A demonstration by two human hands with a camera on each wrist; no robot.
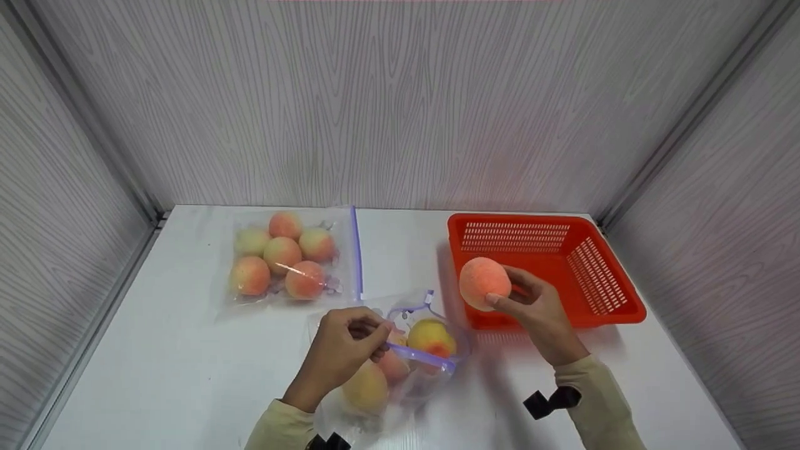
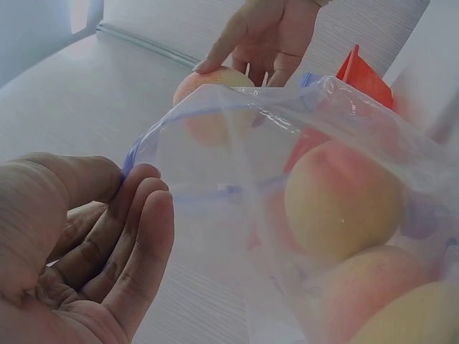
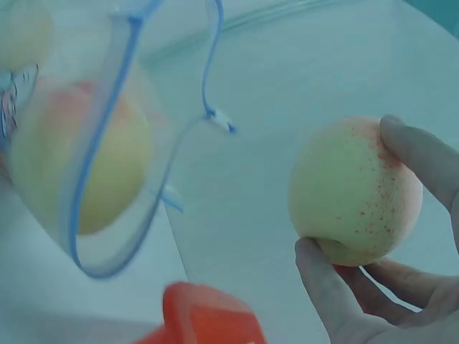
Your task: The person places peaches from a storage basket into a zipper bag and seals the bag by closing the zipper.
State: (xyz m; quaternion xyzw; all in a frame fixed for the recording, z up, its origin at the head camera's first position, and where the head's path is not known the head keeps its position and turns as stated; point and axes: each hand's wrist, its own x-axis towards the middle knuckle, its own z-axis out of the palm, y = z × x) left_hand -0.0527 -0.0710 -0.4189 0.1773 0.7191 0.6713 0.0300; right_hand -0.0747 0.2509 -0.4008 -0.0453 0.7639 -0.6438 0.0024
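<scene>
My right hand [image 1: 542, 312] holds a peach [image 1: 484, 284] between thumb and fingers, above the left side of the red basket [image 1: 615, 310]. In the right wrist view the peach [image 3: 355, 190] shows a pale side with red specks. With thumb and fingertips, my left hand [image 1: 345, 350] pinches the purple zip edge of a clear zip bag [image 1: 420, 357]. The bag's mouth stands open, and several peaches [image 2: 344, 199] lie inside it. In the left wrist view the held peach [image 2: 208, 82] appears beyond the bag's mouth.
A second clear zip bag [image 1: 340, 234] with several peaches [image 1: 282, 255] lies flat at the back left of the white table [image 1: 156, 350]. Its purple zip edge [image 1: 357, 256] faces right. Grey wood-grain panels [image 1: 400, 106] stand at the back and both sides.
</scene>
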